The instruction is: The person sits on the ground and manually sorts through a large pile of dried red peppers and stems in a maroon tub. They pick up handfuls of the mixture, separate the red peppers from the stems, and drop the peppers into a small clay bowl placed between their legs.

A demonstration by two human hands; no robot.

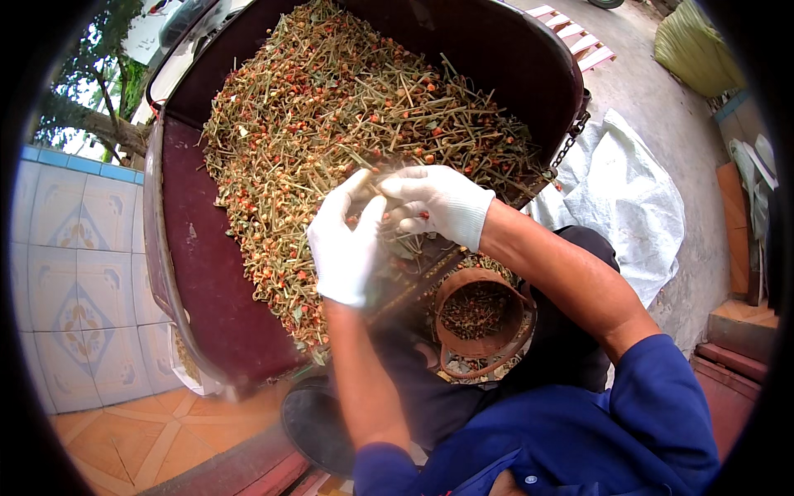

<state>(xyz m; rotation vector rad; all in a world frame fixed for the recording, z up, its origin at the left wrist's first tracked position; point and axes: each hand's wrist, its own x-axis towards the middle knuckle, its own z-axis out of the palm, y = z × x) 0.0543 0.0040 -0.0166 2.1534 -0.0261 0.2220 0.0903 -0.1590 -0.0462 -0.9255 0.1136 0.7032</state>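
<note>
A heap of dried plant stems with small red and orange fruits or peppers (322,105) fills much of a dark maroon open container (217,273). Over the heap's near edge, my left hand (348,239) and my right hand (434,201), both in white knit gloves, meet at the fingertips. Thin pale stems are pinched between the thumb and finger of each. A small red bit shows at the curled fingers of my right hand. Below that hand stands a round brown bucket (443,304) with a hoop handle, holding darker, finer pieces.
A chain (570,139) hangs at the container's right corner. Beside it a white woven sack (639,204) lies on the concrete. A tiled wall (93,260) stands at left, a black round object (319,421) near my legs, and a slatted pink-and-white piece (574,37) at the top right.
</note>
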